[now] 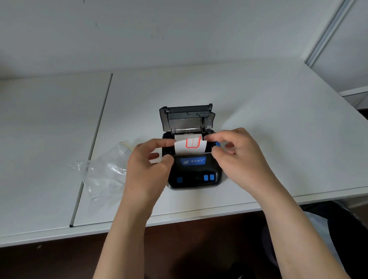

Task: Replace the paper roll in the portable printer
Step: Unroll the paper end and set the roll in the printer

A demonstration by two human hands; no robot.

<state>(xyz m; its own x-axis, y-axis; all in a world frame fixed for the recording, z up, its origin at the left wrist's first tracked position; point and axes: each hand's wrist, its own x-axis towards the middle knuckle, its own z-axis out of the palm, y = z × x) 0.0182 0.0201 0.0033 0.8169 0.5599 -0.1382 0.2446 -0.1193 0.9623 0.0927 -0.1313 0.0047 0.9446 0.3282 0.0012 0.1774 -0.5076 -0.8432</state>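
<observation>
Label roll (190, 144) seated in the open portable printer (193, 170), lid (186, 118) up. Paper edges pinched by left hand (147, 161) and right hand (237, 152). Likely light, thin, easily creased; best held by side edges.

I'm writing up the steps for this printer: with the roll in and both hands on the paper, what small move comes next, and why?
Probably draw the paper strip forward over the toothed edge, then shut the lid. The left hand and right hand pinch its sides, the roll sits in the printer, and the lid stands open.
</observation>
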